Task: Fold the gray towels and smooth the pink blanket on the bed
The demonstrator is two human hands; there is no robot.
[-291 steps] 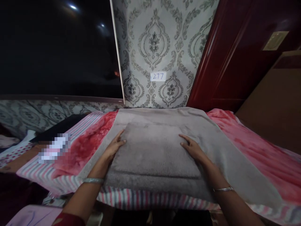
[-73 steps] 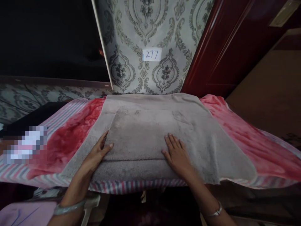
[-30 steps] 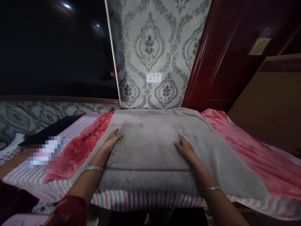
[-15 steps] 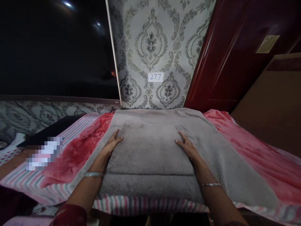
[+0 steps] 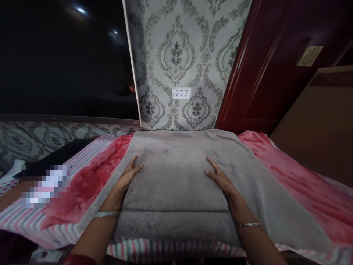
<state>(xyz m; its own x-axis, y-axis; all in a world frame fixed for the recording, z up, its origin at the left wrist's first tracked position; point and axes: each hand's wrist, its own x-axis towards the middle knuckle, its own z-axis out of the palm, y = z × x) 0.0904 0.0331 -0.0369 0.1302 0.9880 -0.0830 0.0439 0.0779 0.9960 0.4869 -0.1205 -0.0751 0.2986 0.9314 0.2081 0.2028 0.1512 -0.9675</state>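
Note:
A grey plush blanket [image 5: 176,187] lies in front of me, with a folded part across its middle and a crease near the front. My left hand [image 5: 128,176] rests along the left side of that folded part, thumb and fingers apart. On the opposite side, my right hand [image 5: 220,178] touches the folded part's right edge, fingers also spread. Neither hand grips the cloth. Around the grey blanket a red plush cloth [image 5: 286,165] shows to the right and left.
Under the blankets is a striped cloth [image 5: 154,248] along the front edge. A dark television [image 5: 63,62] stands behind at left. A paper marked 277 [image 5: 181,93] is on the patterned wall. At right are a dark red door [image 5: 256,73] and a brown cardboard panel [image 5: 317,121].
The view has tilted slightly, so everything sits a little lower. Both hands stay at the folded part's sides; the right one is slightly further inward.

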